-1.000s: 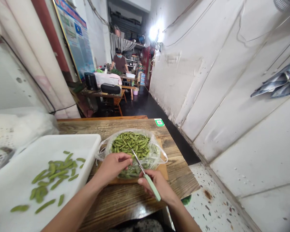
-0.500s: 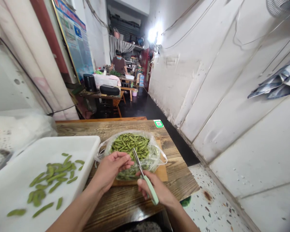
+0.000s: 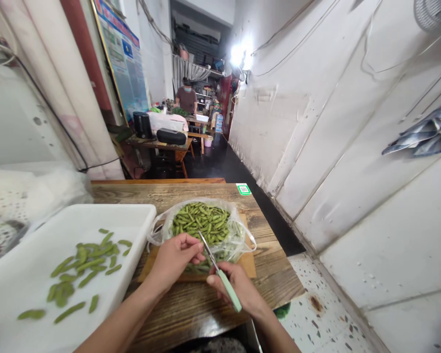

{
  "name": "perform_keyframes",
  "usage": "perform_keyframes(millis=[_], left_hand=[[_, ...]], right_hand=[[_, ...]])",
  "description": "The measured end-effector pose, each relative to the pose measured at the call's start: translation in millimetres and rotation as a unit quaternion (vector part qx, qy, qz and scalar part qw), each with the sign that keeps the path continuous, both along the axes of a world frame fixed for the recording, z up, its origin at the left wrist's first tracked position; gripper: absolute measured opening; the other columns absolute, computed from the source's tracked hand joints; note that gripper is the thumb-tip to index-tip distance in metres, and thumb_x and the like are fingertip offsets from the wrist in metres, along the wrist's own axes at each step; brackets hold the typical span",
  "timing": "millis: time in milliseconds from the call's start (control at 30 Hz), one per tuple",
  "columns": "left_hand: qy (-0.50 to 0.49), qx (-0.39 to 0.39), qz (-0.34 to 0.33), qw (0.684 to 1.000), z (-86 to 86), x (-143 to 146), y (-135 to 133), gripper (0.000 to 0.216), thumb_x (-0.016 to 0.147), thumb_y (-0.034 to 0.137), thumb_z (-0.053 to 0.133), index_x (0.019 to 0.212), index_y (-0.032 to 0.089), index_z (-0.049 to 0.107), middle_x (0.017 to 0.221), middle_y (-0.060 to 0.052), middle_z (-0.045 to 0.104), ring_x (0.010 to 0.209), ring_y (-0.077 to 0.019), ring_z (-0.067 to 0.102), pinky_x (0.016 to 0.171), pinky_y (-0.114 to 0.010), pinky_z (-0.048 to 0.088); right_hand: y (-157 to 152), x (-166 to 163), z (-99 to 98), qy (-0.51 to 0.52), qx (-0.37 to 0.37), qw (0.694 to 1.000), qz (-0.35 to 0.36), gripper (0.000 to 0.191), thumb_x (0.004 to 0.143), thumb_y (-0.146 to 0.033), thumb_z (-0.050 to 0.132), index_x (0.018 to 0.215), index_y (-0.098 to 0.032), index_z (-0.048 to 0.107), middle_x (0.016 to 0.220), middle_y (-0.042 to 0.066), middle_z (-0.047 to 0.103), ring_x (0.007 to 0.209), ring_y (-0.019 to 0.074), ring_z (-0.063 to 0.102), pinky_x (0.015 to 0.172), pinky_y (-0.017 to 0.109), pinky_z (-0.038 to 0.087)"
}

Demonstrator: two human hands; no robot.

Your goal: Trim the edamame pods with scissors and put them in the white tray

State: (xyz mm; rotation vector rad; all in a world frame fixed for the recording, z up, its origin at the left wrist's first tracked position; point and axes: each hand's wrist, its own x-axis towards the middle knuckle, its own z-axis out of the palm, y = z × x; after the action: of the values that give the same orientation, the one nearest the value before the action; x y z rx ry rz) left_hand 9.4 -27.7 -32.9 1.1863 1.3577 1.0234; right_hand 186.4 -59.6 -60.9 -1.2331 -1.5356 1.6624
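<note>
My right hand (image 3: 235,285) grips scissors (image 3: 220,274) with pale green handles, their blades looking nearly closed and angled up to the left. Close beside the blades, my left hand (image 3: 178,257) has its thumb and fingers pinched together; what they hold, if anything, is hidden. Behind both hands a clear plastic bag (image 3: 238,245) full of green edamame pods (image 3: 202,220) stands with its mouth spread, on a brown board (image 3: 248,267). To the left, a white tray (image 3: 145,220) carries several loose pods (image 3: 90,264).
The wooden table (image 3: 275,274) ends on the right above a speckled floor. A plastic bag over a perforated white container (image 3: 22,196) sits at the far left. Farther back, a person (image 3: 186,100) stands at another table with greens. A long white wall (image 3: 316,147) runs along the right.
The scissor tips have shifted slightly left and down towards my left fingertips, and the blades look closer together. My left hand stays pinched. The camera view has shifted a little.
</note>
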Motion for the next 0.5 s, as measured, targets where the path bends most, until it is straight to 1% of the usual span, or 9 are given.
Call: perform_keyframes(millis=[67,133,200,267,300,333,367,467,500], left_hand=[[0.080,0.024,0.012,0.996,2.2,-14,0,0.027,0.069,0.045,0.061,0.077,0.019,0.060,0.063,-0.003,0.069,0.063,-0.0207,0.065,0.063,-0.031,0.050],[0.223,0.074,0.066,0.970,8.8,-40,0,0.026,0.075,0.043,0.054,0.084,0.020,0.062,0.073,-0.004,0.070,0.070,-0.0220,0.065,0.069,-0.033,0.049],[0.415,0.132,0.151,0.887,17.8,-72,0,0.030,0.081,0.039,0.046,0.093,0.019,0.064,0.090,-0.009,0.070,0.084,-0.0267,0.064,0.077,-0.038,0.047],[0.572,0.131,0.163,0.793,25.1,-97,2,0.034,0.082,0.034,0.044,0.095,0.012,0.067,0.104,-0.019,0.066,0.098,-0.0362,0.059,0.083,-0.045,0.044],[0.611,0.131,0.168,0.762,26.9,-103,5,0.036,0.082,0.034,0.044,0.096,0.011,0.068,0.110,-0.022,0.064,0.103,-0.0398,0.056,0.084,-0.048,0.043],[0.629,0.134,0.155,0.750,26.9,-104,9,0.038,0.083,0.034,0.043,0.097,0.010,0.069,0.114,-0.022,0.063,0.105,-0.0411,0.055,0.084,-0.048,0.042],[0.624,0.143,0.129,0.757,25.3,-101,14,0.038,0.084,0.034,0.042,0.097,0.012,0.070,0.115,-0.020,0.063,0.105,-0.0398,0.056,0.085,-0.047,0.042],[0.543,0.174,-0.003,0.822,13.0,-69,35,0.035,0.086,0.033,0.041,0.095,0.019,0.072,0.103,-0.013,0.070,0.098,-0.0291,0.061,0.087,-0.037,0.040],[0.531,0.168,-0.021,0.830,7.9,-56,44,0.032,0.085,0.030,0.043,0.090,0.021,0.073,0.099,-0.012,0.071,0.097,-0.0288,0.061,0.087,-0.038,0.039]], right_hand=[[2,2,-5.7,0.011,-0.017,1.000,-0.005,0.050,0.070,-0.061,0.066,0.089,-0.016,0.055,0.050,-0.007,0.049,0.035,0.0067,0.039,0.032,0.018,0.030],[3,6,-12.0,0.027,-0.018,0.999,-0.013,0.052,0.071,-0.062,0.065,0.093,-0.016,0.054,0.052,-0.006,0.050,0.036,0.0064,0.041,0.033,0.017,0.032],[5,9,-17.4,0.037,-0.010,0.999,-0.020,0.052,0.073,-0.061,0.063,0.096,-0.016,0.053,0.055,-0.006,0.051,0.037,0.0058,0.042,0.033,0.016,0.033],[6,12,-21.2,0.044,-0.002,0.999,-0.023,0.052,0.075,-0.060,0.063,0.098,-0.015,0.053,0.056,-0.006,0.051,0.037,0.0055,0.042,0.034,0.016,0.034],[7,12,-22.6,0.046,0.001,0.999,-0.024,0.052,0.075,-0.060,0.062,0.099,-0.015,0.053,0.056,-0.006,0.051,0.037,0.0054,0.042,0.033,0.016,0.034],[7,12,-23.8,0.047,0.004,0.999,-0.025,0.052,0.076,-0.060,0.062,0.099,-0.015,0.053,0.056,-0.006,0.051,0.037,0.0054,0.042,0.033,0.016,0.034],[7,11,-24.8,0.047,0.006,0.999,-0.026,0.052,0.076,-0.060,0.062,0.099,-0.015,0.052,0.056,-0.006,0.051,0.037,0.0054,0.042,0.033,0.016,0.034],[8,9,-26.7,0.045,0.005,0.999,-0.025,0.055,0.075,-0.062,0.062,0.101,-0.015,0.052,0.057,-0.006,0.052,0.037,0.0057,0.042,0.033,0.016,0.034],[7,8,-26.8,0.045,0.001,0.999,-0.025,0.056,0.074,-0.063,0.063,0.101,-0.015,0.052,0.057,-0.006,0.052,0.037,0.0057,0.042,0.033,0.016,0.034]])
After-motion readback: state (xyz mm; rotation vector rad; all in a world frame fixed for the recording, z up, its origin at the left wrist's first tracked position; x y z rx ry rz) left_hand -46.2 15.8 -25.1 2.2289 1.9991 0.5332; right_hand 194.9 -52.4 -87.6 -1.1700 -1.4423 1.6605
